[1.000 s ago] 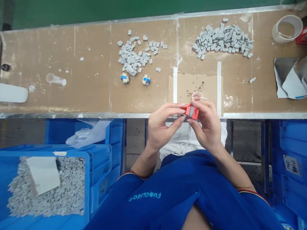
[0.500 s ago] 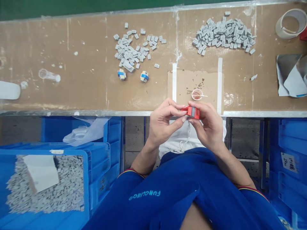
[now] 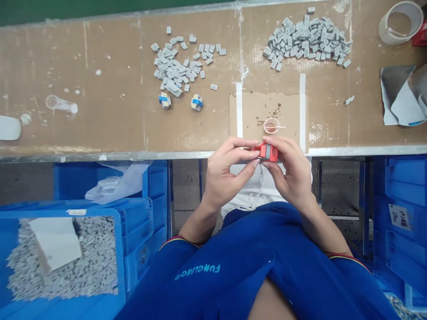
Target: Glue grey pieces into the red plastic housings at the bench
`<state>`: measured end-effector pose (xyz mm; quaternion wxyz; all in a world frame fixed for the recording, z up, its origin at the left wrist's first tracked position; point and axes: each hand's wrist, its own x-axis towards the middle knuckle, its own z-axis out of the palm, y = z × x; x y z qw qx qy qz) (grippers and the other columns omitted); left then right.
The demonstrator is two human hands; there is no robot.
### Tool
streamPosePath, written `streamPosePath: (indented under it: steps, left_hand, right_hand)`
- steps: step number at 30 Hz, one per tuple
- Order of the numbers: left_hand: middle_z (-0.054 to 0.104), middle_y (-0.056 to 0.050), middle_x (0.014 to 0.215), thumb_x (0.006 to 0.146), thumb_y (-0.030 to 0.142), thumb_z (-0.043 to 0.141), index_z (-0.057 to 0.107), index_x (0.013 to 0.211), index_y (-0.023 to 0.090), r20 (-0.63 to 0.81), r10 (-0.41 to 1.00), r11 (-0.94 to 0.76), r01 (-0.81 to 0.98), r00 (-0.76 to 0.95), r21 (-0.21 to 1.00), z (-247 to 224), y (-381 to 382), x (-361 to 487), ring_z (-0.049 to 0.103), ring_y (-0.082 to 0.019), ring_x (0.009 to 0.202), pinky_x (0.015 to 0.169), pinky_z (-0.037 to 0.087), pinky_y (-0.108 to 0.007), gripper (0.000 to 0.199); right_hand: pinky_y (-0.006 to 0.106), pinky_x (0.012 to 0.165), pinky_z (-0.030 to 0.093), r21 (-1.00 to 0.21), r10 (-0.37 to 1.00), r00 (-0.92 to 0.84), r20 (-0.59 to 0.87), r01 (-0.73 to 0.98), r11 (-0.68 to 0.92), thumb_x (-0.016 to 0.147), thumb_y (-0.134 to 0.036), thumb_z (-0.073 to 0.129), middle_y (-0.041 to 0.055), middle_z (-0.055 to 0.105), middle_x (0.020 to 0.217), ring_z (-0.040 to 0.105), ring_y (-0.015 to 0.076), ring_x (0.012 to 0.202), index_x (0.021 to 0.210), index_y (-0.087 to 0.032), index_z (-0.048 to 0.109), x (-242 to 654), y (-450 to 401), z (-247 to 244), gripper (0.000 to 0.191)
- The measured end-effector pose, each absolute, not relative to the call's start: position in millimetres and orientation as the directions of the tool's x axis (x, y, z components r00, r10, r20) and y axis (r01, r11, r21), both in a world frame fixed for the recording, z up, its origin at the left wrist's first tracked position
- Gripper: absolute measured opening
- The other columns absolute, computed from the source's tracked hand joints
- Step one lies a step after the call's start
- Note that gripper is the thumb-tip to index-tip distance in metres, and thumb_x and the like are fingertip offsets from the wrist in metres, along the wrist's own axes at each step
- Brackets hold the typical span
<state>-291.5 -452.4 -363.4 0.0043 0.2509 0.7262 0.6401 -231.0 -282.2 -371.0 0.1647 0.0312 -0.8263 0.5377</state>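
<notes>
Just over the table's front edge, a small red plastic piece (image 3: pixel 273 154) with a grey band is held between my two hands. My left hand (image 3: pixel 224 173) is closed, its thumb and fingertips pinching the piece's left end. My right hand (image 3: pixel 293 173) grips the right end between thumb and fingers. Fingertips hide parts of the piece. Right behind it, a small clear cup (image 3: pixel 271 126) of reddish-brown liquid with a thin white stick stands on a taped cardboard sheet (image 3: pixel 290 106).
Grey plastic pieces lie in a left pile (image 3: pixel 171 66) and a right pile (image 3: pixel 308 42). Two taped bundles (image 3: pixel 196 102) sit near the left pile. A tape roll (image 3: pixel 383 33) is at the far right. Blue crates (image 3: pixel 136 226) flank me, the left one holding many grey pieces.
The view has shifted slightly, so the table things appear a little higher and further left. Both hands keep hold of the red piece with almost the same grip.
</notes>
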Motion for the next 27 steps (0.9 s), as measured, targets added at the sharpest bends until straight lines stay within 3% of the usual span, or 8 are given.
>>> streamPosePath:
  steps: [8,12,17,21,27]
  left_hand:
    - [0.081,-0.005,0.112,0.093,0.024,0.079,0.082,0.097,0.025,0.395,0.318,0.170,0.462,-0.862,0.870,-361.0,-445.1,-285.2,0.079,-0.020,0.103,0.091,0.067,-0.037,0.005]
    - [0.081,-0.006,0.113,0.093,0.024,0.079,0.082,0.099,0.026,0.325,0.285,0.055,0.354,-0.902,0.934,-366.4,-438.9,-286.1,0.079,-0.021,0.109,0.091,0.068,-0.037,0.007]
    - [0.079,-0.006,0.122,0.094,0.027,0.079,0.082,0.101,0.028,0.171,0.361,-0.116,0.138,-0.917,0.984,-364.7,-436.1,-292.1,0.078,-0.023,0.115,0.096,0.068,-0.041,0.007]
    - [0.079,-0.007,0.117,0.092,0.029,0.082,0.083,0.100,0.027,0.143,0.395,-0.103,0.111,-0.908,0.989,-359.9,-438.9,-296.3,0.077,-0.025,0.117,0.101,0.066,-0.045,0.008]
    - [0.078,-0.008,0.113,0.090,0.026,0.083,0.081,0.095,0.023,0.145,0.378,-0.102,0.114,-0.914,0.988,-358.9,-437.0,-295.1,0.077,-0.024,0.115,0.099,0.065,-0.040,0.006]
  right_hand:
    - [0.045,0.092,0.067,-0.888,0.156,-0.944,0.290,-0.205,0.410,0.105,-0.030,0.060,0.0131,0.067,0.125,0.070,0.0271,0.114,0.138,-0.028,0.062,-231.0,-284.7,-366.9,0.033]
    - [0.041,0.092,0.067,-0.930,0.198,-0.940,0.276,-0.209,0.303,0.106,-0.032,0.061,0.0115,0.064,0.124,0.071,0.0238,0.110,0.136,-0.028,0.061,-232.0,-287.2,-370.1,0.031]
    - [0.041,0.094,0.067,-0.973,0.222,-0.955,0.196,-0.161,0.168,0.104,-0.048,0.063,0.0106,0.061,0.127,0.072,0.0232,0.110,0.136,-0.028,0.059,-234.9,-286.9,-378.2,0.038]
    - [0.042,0.097,0.066,-0.983,0.207,-0.963,0.174,-0.157,0.096,0.103,-0.050,0.065,0.0102,0.062,0.125,0.071,0.0243,0.113,0.134,-0.027,0.060,-237.0,-285.7,-379.8,0.039]
    - [0.042,0.098,0.065,-0.974,0.217,-0.951,0.221,-0.206,0.092,0.103,-0.043,0.066,0.0094,0.062,0.123,0.069,0.0235,0.113,0.135,-0.029,0.062,-235.9,-285.7,-381.1,0.035]
